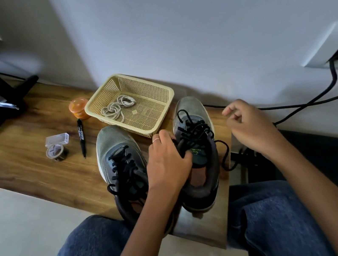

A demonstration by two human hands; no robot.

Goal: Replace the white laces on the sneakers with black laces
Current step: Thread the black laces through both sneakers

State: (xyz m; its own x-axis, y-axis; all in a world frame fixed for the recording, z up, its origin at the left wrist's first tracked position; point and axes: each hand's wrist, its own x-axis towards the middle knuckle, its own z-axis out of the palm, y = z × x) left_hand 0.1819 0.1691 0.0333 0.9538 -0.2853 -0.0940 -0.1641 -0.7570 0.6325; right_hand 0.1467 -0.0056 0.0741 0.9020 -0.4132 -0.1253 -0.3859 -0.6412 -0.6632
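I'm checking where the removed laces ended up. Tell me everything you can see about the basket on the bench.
The basket is a shallow rectangular tray of cream-coloured, plastic-looking perforated mesh with a thicker rolled rim. It sits flat on the wooden bench near the wall, angled to the bench edge, behind the two sneakers. Inside, toward its left end, lie the coiled white laces; the rest of its floor is bare. An orange container stands close by its left corner. Neither hand touches it.

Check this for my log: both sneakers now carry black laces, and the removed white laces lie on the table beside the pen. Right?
Not quite. The head view shows the white laces coiled inside the beige basket, not beside the pen. Both sneakers do carry black laces.
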